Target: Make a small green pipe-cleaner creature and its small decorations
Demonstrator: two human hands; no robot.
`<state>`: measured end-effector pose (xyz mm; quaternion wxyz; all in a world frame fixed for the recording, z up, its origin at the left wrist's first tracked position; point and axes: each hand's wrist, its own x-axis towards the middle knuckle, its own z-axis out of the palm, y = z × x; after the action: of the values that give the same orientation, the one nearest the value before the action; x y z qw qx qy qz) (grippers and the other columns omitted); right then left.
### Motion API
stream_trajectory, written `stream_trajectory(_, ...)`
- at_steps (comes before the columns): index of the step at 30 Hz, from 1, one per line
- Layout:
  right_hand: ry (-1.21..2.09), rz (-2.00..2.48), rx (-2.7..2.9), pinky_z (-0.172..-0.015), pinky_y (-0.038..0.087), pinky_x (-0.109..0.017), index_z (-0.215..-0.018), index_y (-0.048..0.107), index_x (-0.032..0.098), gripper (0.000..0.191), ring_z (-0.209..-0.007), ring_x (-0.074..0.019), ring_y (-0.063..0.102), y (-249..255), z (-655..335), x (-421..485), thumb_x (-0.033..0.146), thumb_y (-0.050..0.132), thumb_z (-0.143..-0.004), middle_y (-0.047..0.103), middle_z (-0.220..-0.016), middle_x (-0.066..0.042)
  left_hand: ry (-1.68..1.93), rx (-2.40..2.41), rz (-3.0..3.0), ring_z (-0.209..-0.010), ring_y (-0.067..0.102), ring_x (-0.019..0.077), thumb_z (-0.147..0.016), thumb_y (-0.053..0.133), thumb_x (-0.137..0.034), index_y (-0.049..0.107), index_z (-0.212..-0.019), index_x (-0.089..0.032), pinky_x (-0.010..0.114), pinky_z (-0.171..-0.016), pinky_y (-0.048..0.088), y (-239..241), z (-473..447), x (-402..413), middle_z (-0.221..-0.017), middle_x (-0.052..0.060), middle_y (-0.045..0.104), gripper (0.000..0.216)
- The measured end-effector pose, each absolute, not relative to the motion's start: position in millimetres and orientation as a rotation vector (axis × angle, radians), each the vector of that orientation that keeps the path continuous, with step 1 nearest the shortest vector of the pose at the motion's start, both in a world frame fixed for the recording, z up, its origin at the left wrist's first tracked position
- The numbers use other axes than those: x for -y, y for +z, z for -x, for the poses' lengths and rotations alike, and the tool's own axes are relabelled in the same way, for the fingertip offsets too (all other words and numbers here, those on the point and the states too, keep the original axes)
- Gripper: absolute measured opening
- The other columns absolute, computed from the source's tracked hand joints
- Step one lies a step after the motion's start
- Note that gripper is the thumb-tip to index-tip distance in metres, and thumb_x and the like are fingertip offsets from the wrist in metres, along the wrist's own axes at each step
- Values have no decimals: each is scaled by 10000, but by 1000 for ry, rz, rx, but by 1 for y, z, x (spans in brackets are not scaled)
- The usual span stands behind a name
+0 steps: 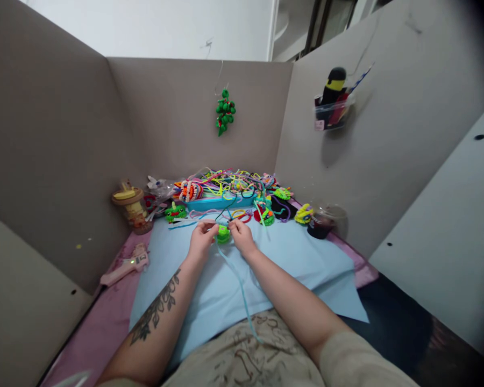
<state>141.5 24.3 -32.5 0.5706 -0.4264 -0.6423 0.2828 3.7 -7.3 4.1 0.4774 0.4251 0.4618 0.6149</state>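
Note:
Over the light blue cloth [282, 269], both hands are close together around a small bright green piece [223, 233] that looks made of fuzzy cord. My left hand [204, 236] pinches its left side with thumb and fingers. My right hand [242, 236] is closed at its upper right; a thin dark strand shows by these fingertips, its far end hard to follow. A long light blue cord [242, 285] hangs from the green piece and runs down to my lap. The fingers partly cover the green piece.
Behind the hands, a blue tray [221, 202] overflows with colourful cords. Several fuzzy figures, including a green one [176, 213], lie around it. A pink glue gun [127, 267] and a lidded cup [131, 207] stand left; a dark drink cup [321, 223] stands right. Grey panels enclose the table.

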Motion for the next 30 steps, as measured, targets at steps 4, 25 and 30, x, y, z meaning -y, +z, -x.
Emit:
stream_trajectory(4,680,972,1519,-545,347,-250,-683,534,202,270,-563,-147,449,-30,-141,-22,413,446,-827,491,-574,20,1480,-1113,-983,-615,540,110,-578,762,-347,614,-841,-194,202,-497,338,5,-4,8,-729,-17,618,338)
stream_trajectory(25,708,908,1584,-555,361,-244,-680,567,188,237,-580,-140,455,-21,-142,-13,376,487,-800,503,-602,17,1389,-1106,-889,-574,531,108,-505,809,-281,662,-781,-168,228,-522,314,0,4,1,-688,-7,638,332)
stream_trajectory(30,674,945,1552,-557,367,-244,-680,560,194,222,-581,-143,459,-23,-141,-15,369,493,-797,511,-601,17,1386,-1128,-906,-565,538,109,-508,809,-295,670,-813,-162,215,-503,309,0,3,1,-701,9,654,361)
